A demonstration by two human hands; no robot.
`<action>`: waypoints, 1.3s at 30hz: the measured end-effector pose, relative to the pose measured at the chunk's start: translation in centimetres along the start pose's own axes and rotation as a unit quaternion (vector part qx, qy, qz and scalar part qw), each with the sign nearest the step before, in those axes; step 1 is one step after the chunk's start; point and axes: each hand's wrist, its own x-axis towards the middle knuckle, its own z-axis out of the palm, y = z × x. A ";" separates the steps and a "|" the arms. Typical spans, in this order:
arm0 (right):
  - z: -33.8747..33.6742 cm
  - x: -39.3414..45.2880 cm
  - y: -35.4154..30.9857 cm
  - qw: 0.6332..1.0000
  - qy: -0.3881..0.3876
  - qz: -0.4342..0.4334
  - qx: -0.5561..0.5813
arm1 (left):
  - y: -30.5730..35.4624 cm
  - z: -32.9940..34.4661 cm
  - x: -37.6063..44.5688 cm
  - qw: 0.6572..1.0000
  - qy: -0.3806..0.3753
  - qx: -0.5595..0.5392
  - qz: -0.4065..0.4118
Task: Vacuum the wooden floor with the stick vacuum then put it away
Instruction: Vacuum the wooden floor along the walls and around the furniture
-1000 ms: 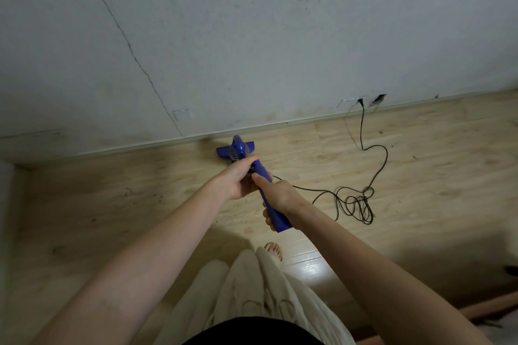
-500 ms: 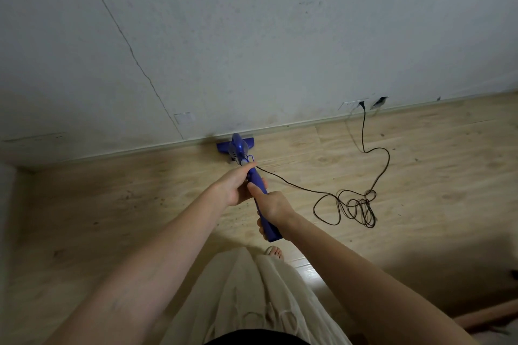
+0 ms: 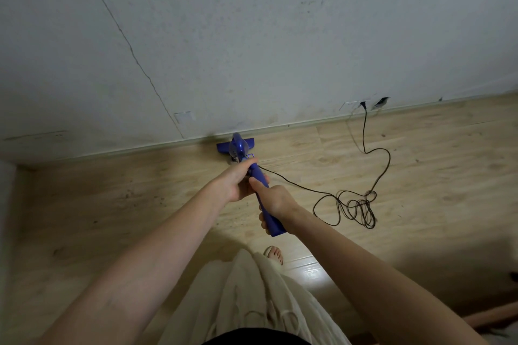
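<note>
Both hands grasp the blue stick vacuum, one above the other along its handle. The left hand wraps the upper part of the shaft, just below the motor body, fingers curled round it. The right hand clasps the lower grip close to the handle's end, thumb lying up along the shaft and fingertips showing beneath it.

The vacuum slants away from the person, and its floor head sits on the wooden floor right at the floor's far edge, against the skirting of the grey wall. Its dust cup is too small and dark to tell what is in it.

A black power cord leaves the shaft near the left hand, trails over the boards to the right, bunches in a loose tangle, then climbs to a socket low on the wall. Dark specks dot the boards left of the hands. A bare foot and pale trousers show at the near edge.
</note>
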 end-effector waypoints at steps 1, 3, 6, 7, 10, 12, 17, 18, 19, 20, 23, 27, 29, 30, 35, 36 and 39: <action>0.1 0.3 0.0 1.000 0.000 -0.002 0.001 | 0.1 0.1 0.1 1.000 0.006 0.001 0.003; 0.1 0.7 -0.1 1.000 -0.003 -0.005 0.008 | 0.2 0.1 0.4 1.000 0.018 0.006 0.007; 0.1 0.9 -0.1 1.000 -0.007 -0.006 0.012 | 0.4 0.0 0.6 1.000 0.019 0.018 0.004; 0.1 0.8 0.0 1.000 -0.008 -0.006 0.011 | 0.4 -0.1 0.6 1.000 0.017 0.021 0.002; 0.0 0.6 0.4 1.000 -0.001 -0.006 0.000 | 0.1 0.2 0.5 0.999 0.017 0.026 -0.005; -0.5 0.3 0.4 1.000 0.005 -0.003 -0.007 | -0.1 0.6 0.4 1.000 0.011 0.019 -0.004; -2.5 -0.4 -0.2 1.000 -0.009 -0.002 -0.022 | 0.1 1.4 0.4 1.000 -0.018 0.008 -0.010; -2.7 -0.4 -0.2 1.000 -0.009 -0.002 -0.024 | 0.1 1.6 0.4 1.000 -0.020 0.009 -0.011; -2.8 -0.4 -0.1 1.000 -0.009 -0.002 -0.023 | 0.0 1.8 0.4 1.000 -0.018 0.008 -0.011; -2.9 -0.3 0.0 1.000 -0.009 -0.001 -0.022 | -0.1 1.9 0.6 1.000 -0.015 0.005 -0.010; -3.1 0.3 0.2 1.000 -0.009 -0.002 -0.022 | -0.3 2.2 0.9 1.000 -0.003 -0.018 -0.005; -3.2 1.2 0.4 1.000 -0.017 -0.008 -0.008 | -0.4 2.5 1.3 0.999 0.013 -0.033 0.002; -3.2 1.4 0.4 1.000 -0.025 -0.012 -0.003 | -0.3 2.4 1.5 1.000 0.015 -0.026 0.004; -3.1 1.4 0.5 1.000 -0.027 -0.012 -0.003 | -0.3 2.2 1.6 1.000 0.015 -0.019 0.002; -1.6 1.3 0.7 0.999 -0.030 -0.015 0.017 | -0.3 1.0 1.1 1.000 0.027 -0.002 0.001; -1.0 1.0 0.8 0.999 -0.030 -0.013 0.016 | -0.5 0.5 0.8 1.000 0.030 -0.003 0.000; 1.2 0.0 1.0 0.999 -0.030 -0.011 0.000 | -1.1 -1.7 -0.3 0.999 0.032 -0.011 -0.007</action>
